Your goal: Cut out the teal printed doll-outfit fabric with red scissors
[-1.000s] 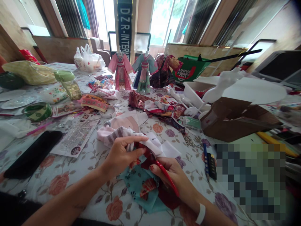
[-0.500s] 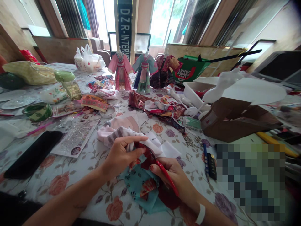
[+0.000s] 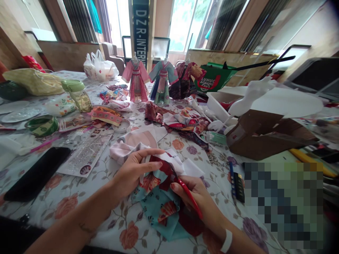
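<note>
Red-handled scissors (image 3: 191,197) are in my right hand (image 3: 197,194), their blades pointing away and to the left at the fabric's edge. My left hand (image 3: 137,167) pinches a piece of patterned fabric (image 3: 161,208) between thumb and fingers. The fabric is turquoise and dark red with fan motifs, and its lower part lies bunched on the table. White and pale pink cloth (image 3: 128,151) lies just beyond my hands. The blades are partly hidden by the cloth.
Small dressed doll forms (image 3: 135,81) stand at the back. A cardboard box (image 3: 265,137) and white tray (image 3: 219,106) sit to the right. A black phone (image 3: 37,173) lies left, near a bead sheet (image 3: 84,155). Fabric scraps (image 3: 185,121) lie beyond my hands.
My left hand has shifted slightly left and turned, showing more of the fan motif and dark red cloth. The scissors in my right hand have moved slightly to the right.
</note>
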`<state>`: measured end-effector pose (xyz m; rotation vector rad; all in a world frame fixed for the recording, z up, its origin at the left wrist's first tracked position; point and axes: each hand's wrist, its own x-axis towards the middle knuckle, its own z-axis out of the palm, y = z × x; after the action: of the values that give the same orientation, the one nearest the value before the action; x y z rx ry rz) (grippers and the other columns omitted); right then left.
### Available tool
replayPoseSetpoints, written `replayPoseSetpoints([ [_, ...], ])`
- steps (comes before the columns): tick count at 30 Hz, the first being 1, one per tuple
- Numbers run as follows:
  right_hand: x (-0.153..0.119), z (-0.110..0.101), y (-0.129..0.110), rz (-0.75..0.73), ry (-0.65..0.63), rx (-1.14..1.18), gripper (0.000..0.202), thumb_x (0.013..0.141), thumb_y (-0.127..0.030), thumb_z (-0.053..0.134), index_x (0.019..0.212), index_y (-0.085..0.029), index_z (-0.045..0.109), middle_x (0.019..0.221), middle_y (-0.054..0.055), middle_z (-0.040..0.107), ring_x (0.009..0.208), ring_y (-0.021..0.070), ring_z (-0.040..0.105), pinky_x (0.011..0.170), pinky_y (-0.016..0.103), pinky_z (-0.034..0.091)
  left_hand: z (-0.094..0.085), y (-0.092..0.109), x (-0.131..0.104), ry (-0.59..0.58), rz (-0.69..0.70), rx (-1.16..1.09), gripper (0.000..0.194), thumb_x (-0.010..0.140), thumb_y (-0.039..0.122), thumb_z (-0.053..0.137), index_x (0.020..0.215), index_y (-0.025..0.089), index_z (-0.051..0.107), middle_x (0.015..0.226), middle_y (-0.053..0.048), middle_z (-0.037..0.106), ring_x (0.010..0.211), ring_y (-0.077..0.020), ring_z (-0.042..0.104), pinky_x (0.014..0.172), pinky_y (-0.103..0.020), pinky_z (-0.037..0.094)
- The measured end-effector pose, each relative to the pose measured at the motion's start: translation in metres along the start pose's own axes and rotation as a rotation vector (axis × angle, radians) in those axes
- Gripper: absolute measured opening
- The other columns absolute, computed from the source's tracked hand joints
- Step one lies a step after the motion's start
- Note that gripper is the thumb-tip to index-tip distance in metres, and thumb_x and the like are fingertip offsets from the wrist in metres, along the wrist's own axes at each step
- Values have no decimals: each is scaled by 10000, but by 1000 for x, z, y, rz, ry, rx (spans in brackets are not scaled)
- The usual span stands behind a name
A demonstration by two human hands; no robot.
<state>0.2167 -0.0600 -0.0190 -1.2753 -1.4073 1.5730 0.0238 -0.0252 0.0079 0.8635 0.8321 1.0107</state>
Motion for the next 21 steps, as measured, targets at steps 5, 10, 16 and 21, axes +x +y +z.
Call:
replayPoseSetpoints([
  [5, 1, 1, -1, 0, 4, 10, 523, 740, -608, 652, 559, -179, 413, 489, -65, 313, 448, 59, 234, 415, 246, 122, -1, 1, 3, -53, -162, -135, 218, 659, 179, 792, 874, 167, 758, 806, -26, 758, 678, -119, 687, 664, -194, 552],
  [10, 1, 0, 1, 15, 20, -3, 527, 747, -612, 646, 554, -186, 401, 461, -69, 321, 426, 56, 230, 409, 248, 108, -1, -3, 3, 16, 25, 12, 205, 713, 211, 764, 918, 199, 759, 851, -14, 764, 724, -126, 691, 688, -197, 545],
  [16, -2, 0, 0, 33, 20, -5, 523, 754, -601, 645, 552, -193, 388, 439, -75, 317, 402, 54, 225, 404, 253, 99, 0, -4, -1, 74, 254, 367, 179, 782, 228, 703, 948, 228, 769, 1001, -13, 761, 1001, -190, 665, 883, -227, 503],
  [21, -2, 1, -3, 27, 22, -5, 538, 734, -619, 652, 538, -193, 388, 422, -73, 326, 397, 54, 226, 402, 253, 101, 2, -3, -2, 95, 278, 418, 180, 801, 225, 677, 958, 232, 765, 1011, 0, 761, 1006, -193, 671, 913, -244, 502],
])
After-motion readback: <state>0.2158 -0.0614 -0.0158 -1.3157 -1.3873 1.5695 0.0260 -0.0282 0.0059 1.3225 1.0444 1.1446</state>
